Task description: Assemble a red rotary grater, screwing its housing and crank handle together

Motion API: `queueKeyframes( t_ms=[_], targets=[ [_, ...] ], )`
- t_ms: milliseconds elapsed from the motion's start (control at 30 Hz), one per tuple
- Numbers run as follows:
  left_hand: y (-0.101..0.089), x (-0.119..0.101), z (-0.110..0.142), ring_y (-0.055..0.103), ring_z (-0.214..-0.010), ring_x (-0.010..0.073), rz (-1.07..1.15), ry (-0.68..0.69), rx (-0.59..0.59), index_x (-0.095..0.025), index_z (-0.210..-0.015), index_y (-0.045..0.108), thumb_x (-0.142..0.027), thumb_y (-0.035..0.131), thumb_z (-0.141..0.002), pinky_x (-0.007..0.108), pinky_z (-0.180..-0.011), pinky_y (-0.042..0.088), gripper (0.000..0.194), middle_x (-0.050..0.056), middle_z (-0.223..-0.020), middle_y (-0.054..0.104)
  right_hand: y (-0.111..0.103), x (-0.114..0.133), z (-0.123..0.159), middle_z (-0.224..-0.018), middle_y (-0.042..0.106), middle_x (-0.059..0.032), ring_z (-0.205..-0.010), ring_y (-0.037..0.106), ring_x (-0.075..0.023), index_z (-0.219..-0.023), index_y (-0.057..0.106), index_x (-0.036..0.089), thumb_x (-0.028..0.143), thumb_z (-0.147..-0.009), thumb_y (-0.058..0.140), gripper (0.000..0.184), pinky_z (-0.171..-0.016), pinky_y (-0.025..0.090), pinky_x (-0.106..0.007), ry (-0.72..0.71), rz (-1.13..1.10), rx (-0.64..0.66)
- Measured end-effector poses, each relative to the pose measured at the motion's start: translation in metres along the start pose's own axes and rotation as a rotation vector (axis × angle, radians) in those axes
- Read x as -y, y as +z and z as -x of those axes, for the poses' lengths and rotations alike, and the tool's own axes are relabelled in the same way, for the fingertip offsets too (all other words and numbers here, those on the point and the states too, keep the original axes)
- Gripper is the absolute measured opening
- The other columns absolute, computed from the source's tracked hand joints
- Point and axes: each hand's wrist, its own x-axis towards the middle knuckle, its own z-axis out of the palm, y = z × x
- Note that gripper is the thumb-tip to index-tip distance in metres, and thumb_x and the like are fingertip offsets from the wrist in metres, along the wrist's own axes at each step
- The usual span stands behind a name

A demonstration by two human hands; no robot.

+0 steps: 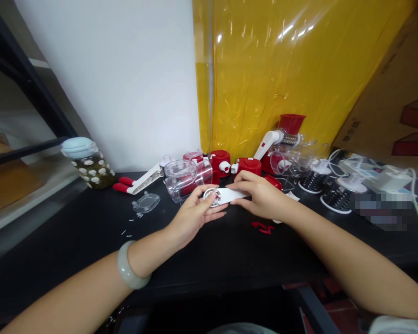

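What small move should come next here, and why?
The left hand should probably press its thumb on the round end of the long white plastic piece: the thumb rests there, and the right hand holds the other end.

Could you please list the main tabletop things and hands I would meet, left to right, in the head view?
Blue-lidded jar, red-tipped white handle, left hand, white part, right hand, first black drum, second black drum.
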Motion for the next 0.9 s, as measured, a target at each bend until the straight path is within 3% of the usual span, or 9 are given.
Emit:
queueKeyframes(
  t_ms=[200,400,900],
  targets=[
    [-0.0002,0.0014,0.0002,0.070,-0.104,0.0256,-0.005,0.002,-0.004,-0.022,-0.111,0.055,-0.033,0.070,-0.086,0.047,-0.099,0.050,0.031,0.011,-0.118,0.068,0.0034,0.0000,0.0008,-0.098,0.056,-0.0085,-0.087,0.057,-0.0190,-0.115,0.067,0.017,0.022,-0.086,0.064,0.030,-0.080,0.052,-0.035,-0.011,0.023,-0.025],
    [-0.0024,0.0074,-0.0001,0.067,-0.105,0.0217,-0.112,0.074,-0.033,-0.023,-0.111,0.056,-0.022,0.082,-0.072,0.043,-0.096,0.052,0.047,0.006,-0.110,0.068,0.0047,0.0017,0.0017,-0.096,0.057,-0.0089,-0.086,0.057,-0.0194,-0.114,0.067,0.017,0.023,-0.085,0.064,0.030,-0.079,0.053,-0.036,-0.016,0.046,-0.025],
    [0.0018,0.0091,0.0004,0.070,-0.097,0.0202,-0.132,0.082,-0.052,-0.021,-0.111,0.052,-0.023,0.077,-0.078,0.043,-0.098,0.052,0.042,0.005,-0.108,0.069,0.0040,0.0019,0.0033,-0.096,0.057,-0.0099,-0.085,0.057,-0.0197,-0.115,0.067,0.013,0.025,-0.087,0.063,0.031,-0.075,0.052,-0.034,-0.049,0.118,-0.016]
  ],
)
